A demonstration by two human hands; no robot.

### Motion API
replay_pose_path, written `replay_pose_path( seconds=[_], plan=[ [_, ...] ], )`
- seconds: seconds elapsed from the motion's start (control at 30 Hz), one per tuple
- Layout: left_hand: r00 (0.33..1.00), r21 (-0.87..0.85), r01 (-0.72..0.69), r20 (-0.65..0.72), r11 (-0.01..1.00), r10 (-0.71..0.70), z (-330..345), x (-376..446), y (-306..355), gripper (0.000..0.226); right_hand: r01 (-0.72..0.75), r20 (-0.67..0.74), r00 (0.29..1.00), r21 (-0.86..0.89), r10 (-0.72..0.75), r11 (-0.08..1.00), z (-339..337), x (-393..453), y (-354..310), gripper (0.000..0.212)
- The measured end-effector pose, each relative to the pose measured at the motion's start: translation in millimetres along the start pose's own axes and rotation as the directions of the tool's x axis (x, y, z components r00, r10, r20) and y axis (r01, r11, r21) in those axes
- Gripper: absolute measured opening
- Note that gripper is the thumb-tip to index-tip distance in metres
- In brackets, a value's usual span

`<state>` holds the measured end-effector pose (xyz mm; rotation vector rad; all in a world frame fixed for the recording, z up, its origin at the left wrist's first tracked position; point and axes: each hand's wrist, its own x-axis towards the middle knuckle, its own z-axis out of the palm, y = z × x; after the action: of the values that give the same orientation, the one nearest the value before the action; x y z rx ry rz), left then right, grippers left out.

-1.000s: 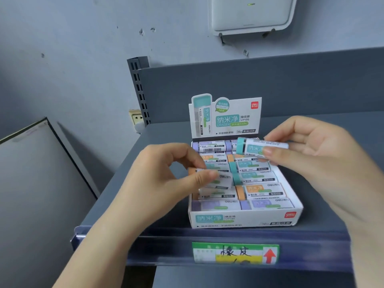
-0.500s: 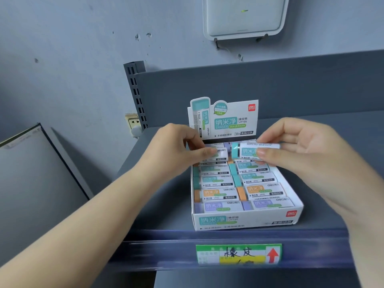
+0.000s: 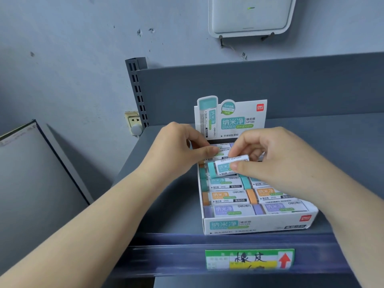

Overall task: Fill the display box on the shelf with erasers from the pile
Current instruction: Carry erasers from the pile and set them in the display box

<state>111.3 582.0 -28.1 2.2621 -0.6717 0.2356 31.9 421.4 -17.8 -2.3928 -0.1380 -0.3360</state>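
Observation:
A white display box (image 3: 255, 225) with an upright header card stands on the grey shelf (image 3: 166, 215), holding rows of wrapped erasers in teal, orange and purple. My right hand (image 3: 276, 161) pinches a teal-ended eraser (image 3: 222, 167) between thumb and fingers, held just above the box's back left rows. My left hand (image 3: 178, 150) reaches in at the back left corner, its thumb and fingers pinching a white-sleeved eraser (image 3: 222, 152) there. The back rows are partly hidden by both hands.
The shelf's back panel (image 3: 270, 86) rises behind the box, with a slotted upright (image 3: 137, 90) at its left. A green price label (image 3: 249, 259) sits on the shelf's front rail. A wall socket (image 3: 133, 121) and a white wall-mounted device (image 3: 251, 15) are beyond. A grey board (image 3: 31, 183) leans at the left.
My left hand carried its eraser from the box's front left up to the back left corner. My right hand moved its teal-ended eraser leftward and lower, over the back rows.

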Motion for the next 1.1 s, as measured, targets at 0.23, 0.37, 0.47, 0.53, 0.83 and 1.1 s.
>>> replay_pose_path(
  seconds=[0.23,0.37,0.47,0.53,0.83,1.1],
  plan=[
    [0.999,0.003,-0.042,0.012,0.999,0.042,-2.5,0.9,-5.6,0.006,0.076,0.027,0.997,-0.164,-0.073,0.983,5.1,3.8,-4.8,0.013],
    [0.999,-0.041,-0.041,0.033,0.998,0.042,-3.5,1.8,-5.5,0.007,0.116,0.004,0.993,-0.259,-0.120,0.959,6.4,3.3,-8.3,0.012],
    [0.997,-0.054,-0.053,0.057,0.997,0.056,-5.1,3.3,-6.7,0.008,0.109,0.011,0.994,-0.277,-0.111,0.954,7.6,3.5,-9.9,0.010],
    [0.994,-0.039,-0.085,0.062,0.996,0.088,-5.4,3.7,-8.8,0.008,0.106,0.014,0.994,-0.287,-0.107,0.952,8.6,4.4,-10.4,0.008],
    [0.989,0.104,-0.145,-0.007,0.984,0.146,-13.1,-4.9,-1.9,0.016,0.089,-0.165,0.971,-0.418,-0.171,0.904,7.7,4.1,-12.5,0.010],
    [0.952,0.369,-0.231,-0.107,0.900,0.288,-22.7,-32.7,33.3,0.017,0.123,-0.209,0.932,-0.583,-0.295,0.803,-15.1,-8.6,-6.6,0.014]
  ],
)
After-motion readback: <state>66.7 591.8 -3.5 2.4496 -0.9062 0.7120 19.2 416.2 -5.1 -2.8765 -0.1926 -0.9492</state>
